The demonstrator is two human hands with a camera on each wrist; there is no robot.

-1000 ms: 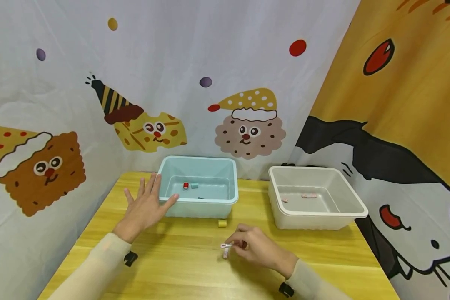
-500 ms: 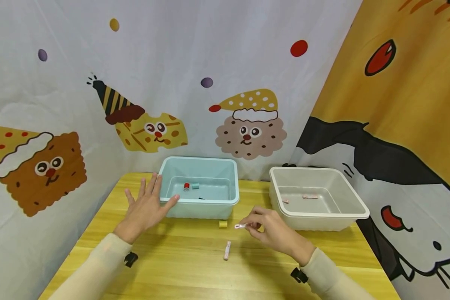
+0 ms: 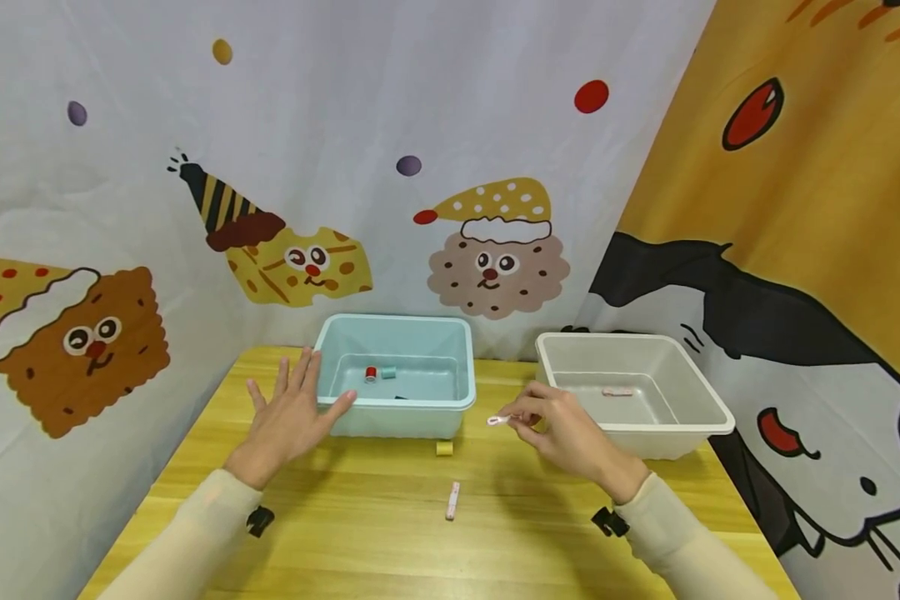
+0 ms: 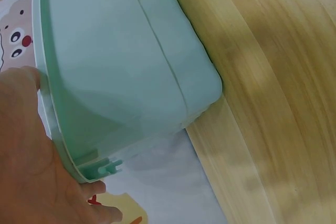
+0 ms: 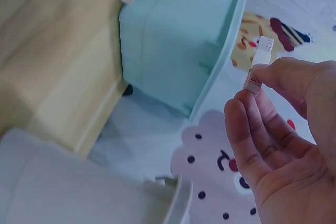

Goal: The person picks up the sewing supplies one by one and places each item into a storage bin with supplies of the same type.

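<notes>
My right hand [image 3: 566,429] pinches a small pink-and-white clip [image 3: 498,420] between thumb and fingertips, raised above the table by the white bin's left side. The clip [image 5: 259,66] shows a ridged end in the right wrist view. With its fingers spread, my left hand [image 3: 292,421] rests at the left corner of the light blue bin [image 3: 397,417], touching its rim. A similar pink-and-white clip [image 3: 453,501] lies on the table in front. A yellow thread spool [image 3: 444,448] sits just below the blue bin's front right corner.
Inside the blue bin lie a red spool [image 3: 371,374], a teal spool [image 3: 388,372] and a small dark item [image 3: 401,397]. The white bin [image 3: 660,429] at the right holds a pink clip [image 3: 617,392]. A printed curtain [image 3: 390,100] hangs behind the table [image 3: 360,533].
My right hand has lifted the clip off the table, away from the other one, and carried it back and right toward the white bin. The left hand has stayed in place.
</notes>
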